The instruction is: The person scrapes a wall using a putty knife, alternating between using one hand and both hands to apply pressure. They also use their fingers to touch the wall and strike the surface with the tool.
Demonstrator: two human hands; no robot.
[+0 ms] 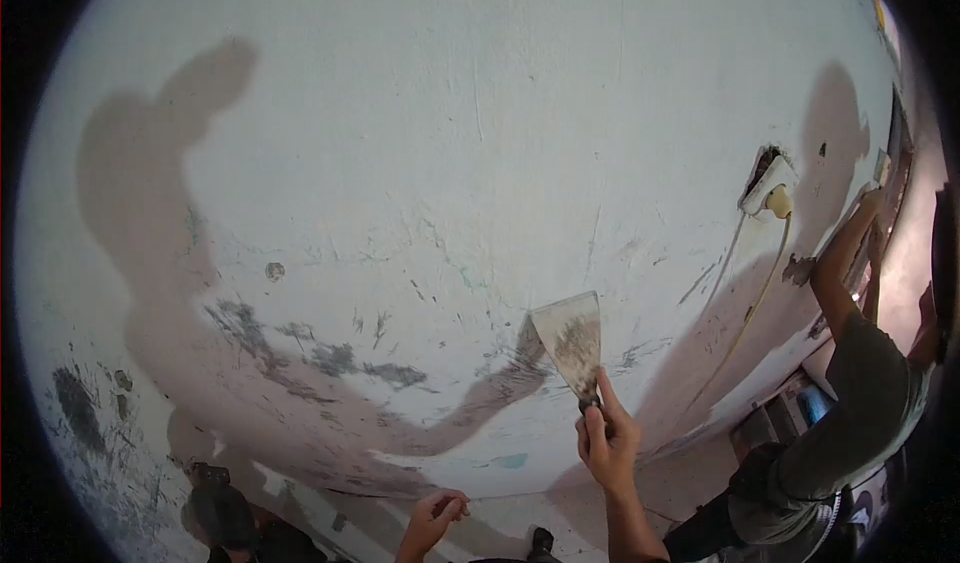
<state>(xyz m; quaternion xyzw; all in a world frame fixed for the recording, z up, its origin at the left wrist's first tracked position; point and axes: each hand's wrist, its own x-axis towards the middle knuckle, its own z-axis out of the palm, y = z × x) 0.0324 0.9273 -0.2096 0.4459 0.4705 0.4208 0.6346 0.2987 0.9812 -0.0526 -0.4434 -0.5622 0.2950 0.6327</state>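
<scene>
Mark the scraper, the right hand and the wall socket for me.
scraper (572, 341), head view, middle of the blade.
right hand (608, 445), head view, back of the hand gripping the handle.
wall socket (764, 189), head view, its white face plate.

Scraper (572, 343) on wall (450, 113) — socket (768, 188) right, co-worker (860, 383) seemingly below it.

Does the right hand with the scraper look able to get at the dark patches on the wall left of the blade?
Probably yes. The right hand grips the scraper at the wall, and nothing stands between its blade and the dark patches; the left hand is lower down.
</scene>
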